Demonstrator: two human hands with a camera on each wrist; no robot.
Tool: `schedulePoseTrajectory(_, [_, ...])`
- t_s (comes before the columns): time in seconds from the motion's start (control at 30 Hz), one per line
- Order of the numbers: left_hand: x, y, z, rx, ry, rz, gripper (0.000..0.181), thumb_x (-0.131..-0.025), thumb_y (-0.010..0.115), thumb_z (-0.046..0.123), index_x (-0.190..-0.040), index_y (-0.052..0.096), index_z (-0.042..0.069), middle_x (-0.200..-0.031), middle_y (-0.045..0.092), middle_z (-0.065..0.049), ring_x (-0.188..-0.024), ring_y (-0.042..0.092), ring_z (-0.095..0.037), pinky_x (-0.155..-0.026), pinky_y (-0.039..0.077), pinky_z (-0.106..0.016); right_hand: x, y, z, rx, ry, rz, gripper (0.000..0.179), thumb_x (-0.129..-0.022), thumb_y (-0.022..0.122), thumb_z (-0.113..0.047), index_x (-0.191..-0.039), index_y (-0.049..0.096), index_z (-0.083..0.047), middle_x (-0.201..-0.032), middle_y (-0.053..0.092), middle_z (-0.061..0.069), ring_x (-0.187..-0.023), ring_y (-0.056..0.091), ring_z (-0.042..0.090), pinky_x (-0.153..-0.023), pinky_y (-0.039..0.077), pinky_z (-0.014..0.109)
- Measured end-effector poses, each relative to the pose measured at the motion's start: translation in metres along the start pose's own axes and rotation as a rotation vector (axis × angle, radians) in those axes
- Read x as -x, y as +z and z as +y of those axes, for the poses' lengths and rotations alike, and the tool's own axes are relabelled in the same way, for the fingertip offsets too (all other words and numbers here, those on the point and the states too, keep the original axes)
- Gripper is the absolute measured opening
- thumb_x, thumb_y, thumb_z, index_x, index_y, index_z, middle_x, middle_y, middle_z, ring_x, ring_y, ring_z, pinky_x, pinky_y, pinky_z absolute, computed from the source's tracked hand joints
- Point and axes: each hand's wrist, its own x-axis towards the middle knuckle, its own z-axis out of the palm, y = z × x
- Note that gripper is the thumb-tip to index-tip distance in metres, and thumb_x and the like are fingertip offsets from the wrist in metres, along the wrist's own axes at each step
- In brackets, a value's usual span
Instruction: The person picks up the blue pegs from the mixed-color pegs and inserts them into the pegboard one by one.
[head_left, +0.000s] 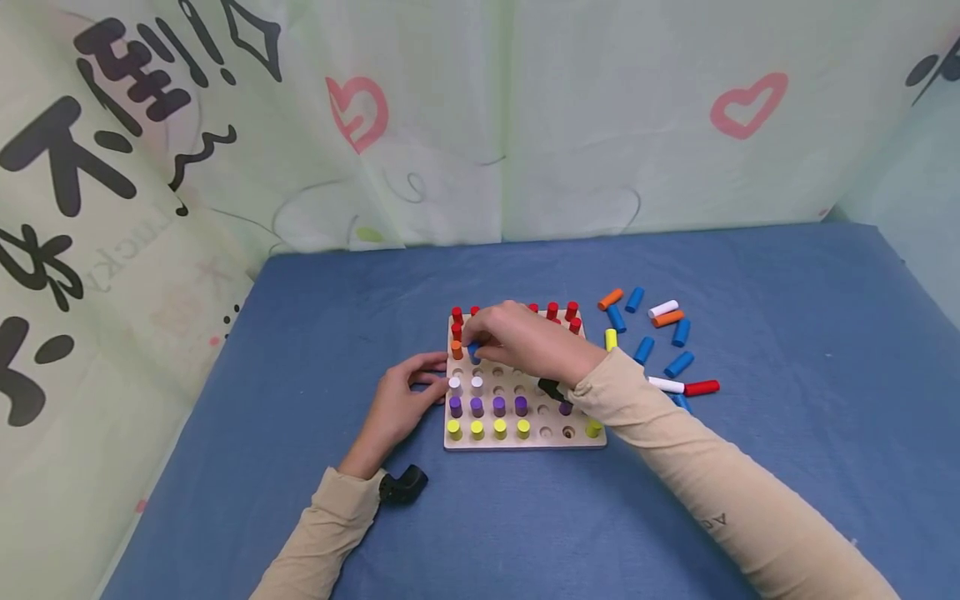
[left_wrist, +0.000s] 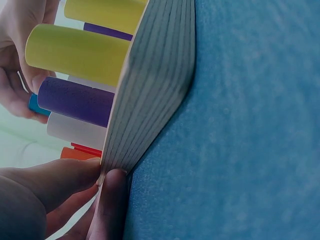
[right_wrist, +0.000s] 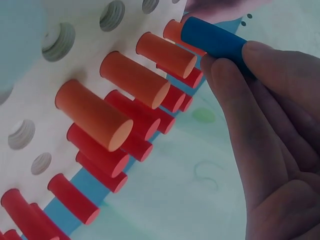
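A wooden pegboard (head_left: 525, 445) lies on the blue cloth, bearing rows of red pegs (head_left: 572, 311), orange pegs (right_wrist: 135, 80), white pegs (head_left: 477, 387), purple pegs (head_left: 498, 407) and yellow pegs (head_left: 500, 430). At its left edge, my left hand (head_left: 401, 402) pinches the board between thumb and fingers, as the left wrist view shows. My right hand (head_left: 528, 340) reaches across the board and holds a blue peg (right_wrist: 215, 42) between thumb and fingertips, above the left side near the orange row. The right hand and forearm hide part of the board in the head view.
Loose blue, orange, white, yellow and red pegs lie scattered right of the board, among them a red peg (head_left: 702, 388) and a blue peg (head_left: 679, 364). A printed curtain (head_left: 570, 150) stands behind the cloth-covered table (head_left: 810, 433).
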Motion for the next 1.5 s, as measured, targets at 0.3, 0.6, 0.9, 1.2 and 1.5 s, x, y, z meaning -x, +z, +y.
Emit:
schedulePoseTrajectory(0.3, [-0.001, -0.001, 0.0, -0.003, 0.009, -0.002, 0.038, -0.092, 0.069, 0.01, -0.13, 0.065, 0.01, -0.119, 0.068, -0.007, -0.098, 0.067, -0.019, -0.076, 0.058, -0.029, -0.008, 0.002, -0.004, 0.031, -0.013, -0.025, 0.017, -0.091, 0.07, -0.004, -0.108, 0.073, -0.003, -0.102, 0.072, 0.007, -0.085, 0.066, 0.015, -0.081, 0.056, 0.028])
schedulePoseTrajectory(0.6, [0.0, -0.002, 0.0, 0.005, 0.029, -0.003, 0.038, -0.092, 0.069, 0.008, -0.13, 0.064, 0.009, -0.119, 0.068, -0.009, -0.098, 0.067, -0.02, -0.076, 0.058, -0.031, -0.013, 0.003, -0.006, 0.026, -0.03, -0.037, 0.01, -0.091, 0.07, -0.006, -0.101, 0.073, -0.005, -0.095, 0.072, 0.006, -0.079, 0.063, 0.013, -0.075, 0.054, 0.026])
schedulePoseTrajectory(0.9, [0.002, -0.002, 0.0, 0.003, 0.034, -0.001, 0.038, -0.092, 0.069, 0.008, -0.13, 0.064, 0.008, -0.119, 0.068, -0.009, -0.098, 0.068, -0.021, -0.077, 0.058, -0.031, -0.019, 0.005, -0.008, 0.066, -0.006, -0.086, 0.015, -0.092, 0.069, -0.006, -0.106, 0.074, -0.003, -0.099, 0.072, 0.007, -0.086, 0.066, 0.016, -0.079, 0.055, 0.028])
schedulePoseTrajectory(1.2, [0.002, -0.002, 0.0, 0.042, 0.061, -0.01, 0.038, -0.091, 0.069, 0.005, -0.129, 0.065, 0.006, -0.118, 0.069, -0.011, -0.097, 0.069, -0.021, -0.074, 0.057, -0.026, -0.024, 0.009, -0.008, 0.073, -0.039, -0.102, 0.015, -0.091, 0.068, 0.0, -0.105, 0.074, -0.002, -0.1, 0.073, 0.01, -0.092, 0.069, 0.019, -0.083, 0.055, 0.029])
schedulePoseTrajectory(1.5, [0.001, -0.001, -0.001, 0.041, 0.049, -0.013, 0.039, -0.091, 0.07, 0.006, -0.129, 0.064, 0.006, -0.119, 0.068, -0.011, -0.097, 0.068, -0.021, -0.074, 0.057, -0.026, -0.026, 0.013, -0.009, 0.094, -0.055, -0.13, 0.015, -0.091, 0.069, -0.001, -0.105, 0.073, -0.001, -0.1, 0.073, 0.01, -0.091, 0.068, 0.018, -0.083, 0.055, 0.028])
